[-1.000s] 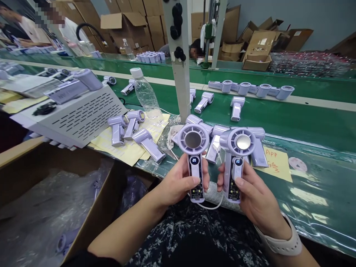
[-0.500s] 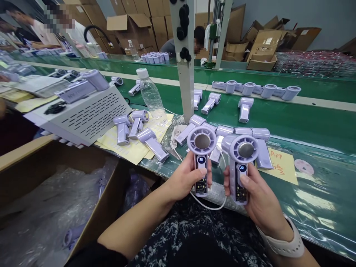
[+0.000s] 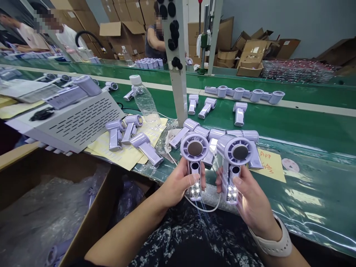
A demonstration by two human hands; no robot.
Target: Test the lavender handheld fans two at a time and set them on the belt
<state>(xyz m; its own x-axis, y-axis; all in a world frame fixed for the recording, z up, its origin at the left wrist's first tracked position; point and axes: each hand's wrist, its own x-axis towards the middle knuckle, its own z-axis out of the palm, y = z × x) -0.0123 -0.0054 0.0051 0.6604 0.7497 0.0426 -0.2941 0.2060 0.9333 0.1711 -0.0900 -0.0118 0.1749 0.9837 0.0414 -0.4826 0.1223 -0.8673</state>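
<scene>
My left hand [image 3: 179,181] is closed round the handle of a lilac handheld fan [image 3: 195,147], its thumb on the handle's front. A second lilac handheld fan [image 3: 239,151] is gripped in my right hand [image 3: 251,193], the thumb likewise pressed on the handle. Both fans stand upright with their round grilles facing me. White lights glow low on both handles, and the small round displays are dark. Behind them, more lilac fans [image 3: 217,133] lie in a group on the green bench. A white cable [image 3: 207,210] loops below the two held fans.
Left of my hands are loose fans [image 3: 147,148] on yellow paper, a clear plastic bottle [image 3: 146,102] and a slotted grey metal box [image 3: 80,118]. An upright post [image 3: 178,81] rises from the bench. An open carton [image 3: 91,200] with plastic bags stands at lower left. Co-workers are across the line.
The lit "20" displays on both fans have gone dark, and white lights have come on in both handles. My view has shifted slightly; both hands keep their grip.
</scene>
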